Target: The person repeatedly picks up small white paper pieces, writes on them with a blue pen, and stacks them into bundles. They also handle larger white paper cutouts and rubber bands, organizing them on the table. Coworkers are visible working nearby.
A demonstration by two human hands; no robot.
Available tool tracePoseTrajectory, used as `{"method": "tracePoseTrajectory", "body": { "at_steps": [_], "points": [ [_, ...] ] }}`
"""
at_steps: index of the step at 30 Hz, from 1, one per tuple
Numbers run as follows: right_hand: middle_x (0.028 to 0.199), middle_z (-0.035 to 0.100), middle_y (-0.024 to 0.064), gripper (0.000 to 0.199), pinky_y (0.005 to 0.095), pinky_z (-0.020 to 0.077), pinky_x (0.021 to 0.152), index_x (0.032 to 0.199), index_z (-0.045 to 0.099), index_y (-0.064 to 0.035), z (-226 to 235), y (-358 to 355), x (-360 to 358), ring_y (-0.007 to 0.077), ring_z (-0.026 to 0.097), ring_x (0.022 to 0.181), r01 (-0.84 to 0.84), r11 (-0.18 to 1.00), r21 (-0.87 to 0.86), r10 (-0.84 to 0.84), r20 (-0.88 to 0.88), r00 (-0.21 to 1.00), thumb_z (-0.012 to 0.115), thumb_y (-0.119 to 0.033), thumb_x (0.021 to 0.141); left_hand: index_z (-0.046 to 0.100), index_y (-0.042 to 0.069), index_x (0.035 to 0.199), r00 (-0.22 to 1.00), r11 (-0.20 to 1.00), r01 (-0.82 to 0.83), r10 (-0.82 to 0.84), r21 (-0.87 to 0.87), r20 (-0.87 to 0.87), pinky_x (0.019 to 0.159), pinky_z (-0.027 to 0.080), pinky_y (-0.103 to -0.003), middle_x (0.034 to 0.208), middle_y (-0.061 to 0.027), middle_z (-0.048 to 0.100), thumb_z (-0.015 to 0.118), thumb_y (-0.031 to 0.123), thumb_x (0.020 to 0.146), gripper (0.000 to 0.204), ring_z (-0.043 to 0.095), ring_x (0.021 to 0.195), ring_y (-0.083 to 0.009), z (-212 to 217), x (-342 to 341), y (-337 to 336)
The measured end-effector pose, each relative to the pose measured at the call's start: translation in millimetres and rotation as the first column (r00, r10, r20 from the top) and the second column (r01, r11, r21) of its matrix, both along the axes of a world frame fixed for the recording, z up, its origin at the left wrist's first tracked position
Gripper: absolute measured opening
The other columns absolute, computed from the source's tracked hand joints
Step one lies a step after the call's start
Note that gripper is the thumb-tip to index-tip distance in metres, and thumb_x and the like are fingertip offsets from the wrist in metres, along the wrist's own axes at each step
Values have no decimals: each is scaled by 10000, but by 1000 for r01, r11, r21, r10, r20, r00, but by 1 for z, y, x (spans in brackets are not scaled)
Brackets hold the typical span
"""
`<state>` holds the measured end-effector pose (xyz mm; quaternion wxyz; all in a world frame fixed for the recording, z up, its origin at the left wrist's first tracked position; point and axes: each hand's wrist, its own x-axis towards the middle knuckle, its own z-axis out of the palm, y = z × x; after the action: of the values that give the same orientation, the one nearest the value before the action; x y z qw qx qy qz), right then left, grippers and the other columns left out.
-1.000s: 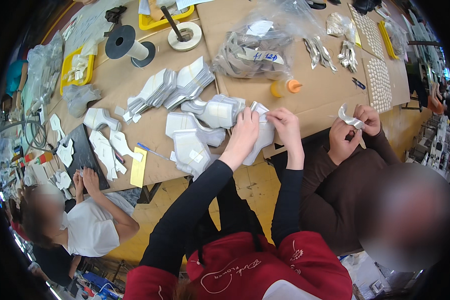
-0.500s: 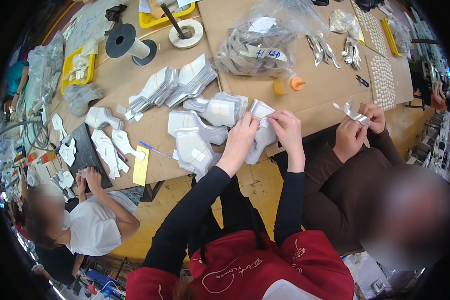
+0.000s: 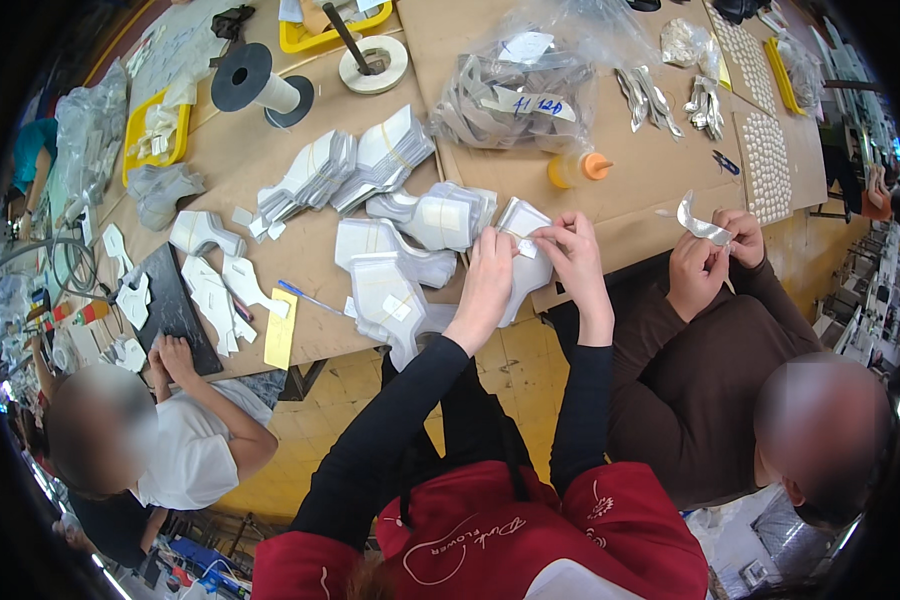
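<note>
A stack of pale grey and white cut pieces (image 3: 523,289), shaped like shoe uppers, sits at the table's front edge between my hands. My left hand (image 3: 487,280) grips its left side, fingers bent over the top. From the right, my right hand (image 3: 575,260) is closed in a pinch at the stack's middle; what its fingertips hold is too small to make out. A thin band seems to cross the stack there, beside a small white label (image 3: 527,248). More bundles of like pieces (image 3: 395,290) lie just left of my left hand, some with thin yellowish bands.
Beyond my hands are an orange-capped bottle (image 3: 577,169) and a clear bag of grey pieces (image 3: 515,100). A pen (image 3: 308,295) and yellow card (image 3: 280,332) lie left. A co-worker at right holds a silvery strip (image 3: 705,229); another (image 3: 195,430) sits at left.
My right hand has risen slightly, its fingers still pinched at the stack. My left hand has shifted a little along the stack's side. The co-worker's silvery strip at right has turned.
</note>
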<state>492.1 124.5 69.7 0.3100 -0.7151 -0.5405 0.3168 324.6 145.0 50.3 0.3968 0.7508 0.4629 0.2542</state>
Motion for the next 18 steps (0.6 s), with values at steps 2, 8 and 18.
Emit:
{"method": "tracePoseTrajectory", "body": {
  "at_steps": [2,8,18],
  "points": [
    [957,562,95,92,364,459,851,940,734,-32,-1,-3,-1,269,543,979,26,999,-34,-27,-31,999,718,-77,861,494,-29,1022,1000,1000,0,0,3,18,855,449,-459,1020,-193,468,586,-54,903,152,526,974,-395,1,1,-2],
    [959,567,93,76,359,461,824,930,730,-40,-10,-7,-12,266,547,959,114,993,29,-113,-30,993,724,-67,859,493,-16,1014,990,987,136,-138,89,10,856,452,-462,1017,-196,467,588,-17,915,137,525,977,-396,6,-10,7],
    [962,572,84,80,361,464,805,917,732,-57,-21,-14,-18,263,550,953,180,979,94,-178,-32,984,732,-39,838,504,-10,991,980,986,164,-159,27,-118,803,507,-453,1003,-169,489,583,71,941,124,556,971,-354,15,-6,11]
  ]
}}
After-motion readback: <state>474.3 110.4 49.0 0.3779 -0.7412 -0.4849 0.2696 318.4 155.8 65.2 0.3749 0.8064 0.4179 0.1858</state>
